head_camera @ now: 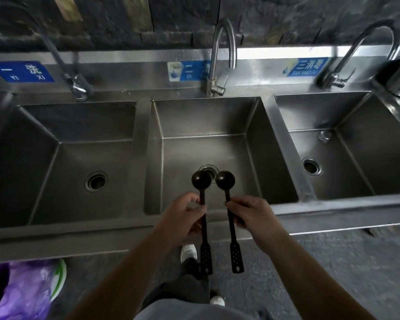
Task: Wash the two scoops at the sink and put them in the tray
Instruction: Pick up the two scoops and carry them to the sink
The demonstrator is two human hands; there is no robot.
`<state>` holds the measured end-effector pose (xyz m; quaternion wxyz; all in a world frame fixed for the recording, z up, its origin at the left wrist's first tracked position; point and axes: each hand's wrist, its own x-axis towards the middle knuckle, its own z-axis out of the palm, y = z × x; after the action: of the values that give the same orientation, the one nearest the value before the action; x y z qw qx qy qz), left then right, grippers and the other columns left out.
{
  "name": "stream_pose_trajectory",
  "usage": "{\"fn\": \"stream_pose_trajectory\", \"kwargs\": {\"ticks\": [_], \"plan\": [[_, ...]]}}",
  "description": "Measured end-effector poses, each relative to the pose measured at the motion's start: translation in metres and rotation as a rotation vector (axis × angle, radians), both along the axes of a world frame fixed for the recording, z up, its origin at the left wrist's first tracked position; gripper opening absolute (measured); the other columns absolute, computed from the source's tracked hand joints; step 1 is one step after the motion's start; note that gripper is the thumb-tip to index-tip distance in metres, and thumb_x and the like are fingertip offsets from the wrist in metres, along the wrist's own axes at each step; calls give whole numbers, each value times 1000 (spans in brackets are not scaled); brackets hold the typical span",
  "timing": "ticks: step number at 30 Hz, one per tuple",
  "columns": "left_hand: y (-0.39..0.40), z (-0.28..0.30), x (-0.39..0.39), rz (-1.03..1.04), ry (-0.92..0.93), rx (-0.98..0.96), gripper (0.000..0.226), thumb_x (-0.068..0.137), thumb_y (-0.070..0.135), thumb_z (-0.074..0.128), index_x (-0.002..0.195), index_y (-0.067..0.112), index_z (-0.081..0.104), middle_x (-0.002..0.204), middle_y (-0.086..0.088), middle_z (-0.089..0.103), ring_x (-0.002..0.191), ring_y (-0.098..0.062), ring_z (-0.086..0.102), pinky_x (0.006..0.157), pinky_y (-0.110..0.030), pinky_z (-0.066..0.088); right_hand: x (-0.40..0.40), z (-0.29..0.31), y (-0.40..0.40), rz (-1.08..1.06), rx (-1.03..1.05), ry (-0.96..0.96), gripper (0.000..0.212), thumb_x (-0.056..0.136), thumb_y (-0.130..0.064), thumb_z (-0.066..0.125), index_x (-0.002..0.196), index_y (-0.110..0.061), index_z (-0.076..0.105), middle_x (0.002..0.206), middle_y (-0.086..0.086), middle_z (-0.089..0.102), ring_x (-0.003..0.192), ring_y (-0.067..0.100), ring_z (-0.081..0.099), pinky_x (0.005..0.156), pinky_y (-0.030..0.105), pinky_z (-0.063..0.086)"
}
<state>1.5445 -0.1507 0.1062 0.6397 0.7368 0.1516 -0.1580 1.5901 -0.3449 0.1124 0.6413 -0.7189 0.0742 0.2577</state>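
Two dark long-handled scoops are held side by side over the middle steel sink basin (206, 116). My left hand (183, 215) grips the left scoop (201, 180) partway along its handle. My right hand (252, 215) grips the right scoop (225, 180) the same way. Both round bowls hover just in front of the basin's drain (208, 169). Their perforated handle ends stick out toward me past the sink's front rim. The middle faucet (222, 54) arches over the back of the basin, and no water shows. No tray is in view.
Steel basins lie to the left (67, 146) and right (356, 146), each with its own faucet and a blue label on the backsplash. A purple plastic bag (16, 292) lies on the floor at lower left. My feet stand on the grey floor below the sink.
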Motion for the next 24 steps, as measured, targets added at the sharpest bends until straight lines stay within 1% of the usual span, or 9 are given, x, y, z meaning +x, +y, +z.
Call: {"fn": "stream_pose_trajectory", "kwargs": {"ticks": [3, 5, 8, 11, 14, 18, 19, 21, 24], "plan": [[16, -14, 59, 3, 46, 21, 5, 92, 23, 61, 87, 22, 62, 77, -3, 70, 49, -10, 65, 41, -15, 42, 51, -9, 8, -58, -8, 31, 14, 89, -11, 68, 79, -6, 76, 63, 9, 62, 56, 18, 50, 55, 29, 41], [26, -24, 93, -1, 79, 45, 3, 93, 23, 60, 91, 21, 60, 84, -7, 69, 48, -7, 64, 42, -15, 43, 86, -22, 12, -75, -43, 66, 14, 90, -10, 67, 81, -3, 75, 68, 17, 60, 54, 19, 48, 53, 31, 38], [33, -46, 141, 21, 147, 45, 3, 94, 20, 60, 94, 17, 60, 83, -6, 67, 44, -2, 63, 41, -14, 46, 138, -51, 20, -104, -62, 141, 16, 92, -6, 64, 79, -6, 73, 69, 20, 57, 50, 17, 46, 49, 28, 34], [35, -74, 177, 71, 234, 34, 4, 93, 14, 60, 90, 12, 58, 76, -8, 64, 45, -6, 61, 39, -16, 38, 179, -90, 26, -158, -79, 207, 17, 91, -6, 64, 77, -10, 72, 63, 13, 60, 47, 13, 49, 48, 24, 37], [37, -118, 204, 152, 309, 65, 10, 93, 14, 61, 84, 18, 58, 80, -8, 65, 57, -16, 62, 44, -20, 41, 207, -140, 28, -199, -102, 301, 18, 91, -6, 64, 76, -12, 72, 62, 9, 65, 46, 11, 54, 52, 25, 41], [37, -197, 224, 324, 445, 25, 20, 91, 7, 61, 79, 22, 55, 79, -8, 62, 55, -19, 59, 34, -14, 36, 233, -212, 30, -174, -189, 379, 13, 91, -7, 64, 80, -8, 70, 66, 11, 66, 48, 13, 58, 46, 23, 43], [36, -218, 226, 338, 465, 40, 21, 91, 7, 62, 79, 23, 55, 78, -8, 63, 55, -19, 61, 34, -15, 36, 236, -230, 30, -167, -221, 394, 13, 91, -7, 64, 80, -8, 69, 67, 11, 65, 50, 14, 57, 45, 22, 42], [33, -256, 227, 330, 485, 73, 23, 89, 7, 63, 77, 25, 56, 72, -7, 65, 50, -13, 62, 36, -18, 38, 241, -264, 29, -155, -261, 417, 15, 93, -7, 62, 78, -9, 66, 66, 10, 60, 50, 13, 53, 40, 18, 39], [30, -305, 227, 321, 520, 111, 27, 88, 1, 62, 70, 20, 54, 64, -8, 61, 34, -2, 56, 30, -14, 37, 243, -306, 26, -137, -300, 454, 19, 95, -7, 58, 77, -11, 62, 64, 7, 58, 47, 10, 51, 32, 12, 35]]}}
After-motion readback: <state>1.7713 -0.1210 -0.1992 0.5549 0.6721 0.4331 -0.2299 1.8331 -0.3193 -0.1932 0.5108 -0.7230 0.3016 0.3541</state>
